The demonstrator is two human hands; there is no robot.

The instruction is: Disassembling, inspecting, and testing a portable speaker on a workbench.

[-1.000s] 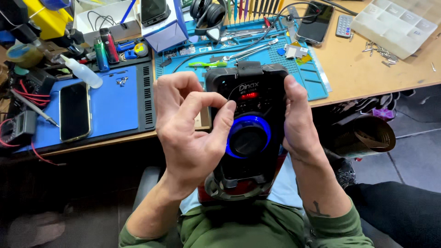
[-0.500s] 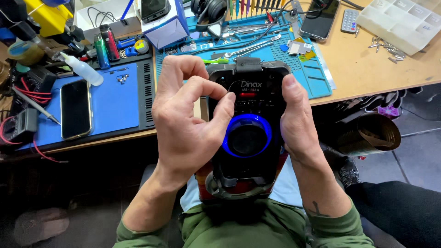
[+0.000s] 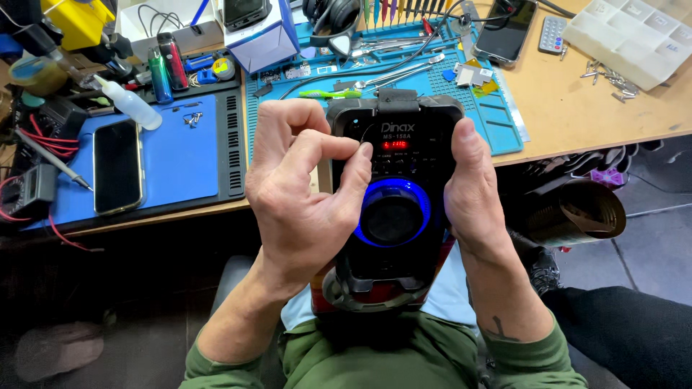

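A black speaker (image 3: 393, 209) stands upright on the person's lap, just in front of the counter (image 3: 577, 115) edge, its top reaching over the blue mat (image 3: 476, 94). A blue ring glows around the round cone on its face, and a small red display is lit above a row of buttons.

The right hand (image 3: 476, 194) is closed around the speaker's right side, thumb pressed along the front edge — it holds the body steady. The left hand (image 3: 303, 194) grips nothing; its fingers are curled loosely over the left front, with a fingertip touching the button row just below the display.

On the counter to the left, a phone (image 3: 117, 166) lies face up on a second, darker blue mat, with a white squeeze bottle (image 3: 130, 103) just beside it. Farther back are a white-and-blue box (image 3: 263, 32) and headphones (image 3: 333, 14); another phone (image 3: 508, 32) and a clear parts tray (image 3: 634, 36) sit to the right.
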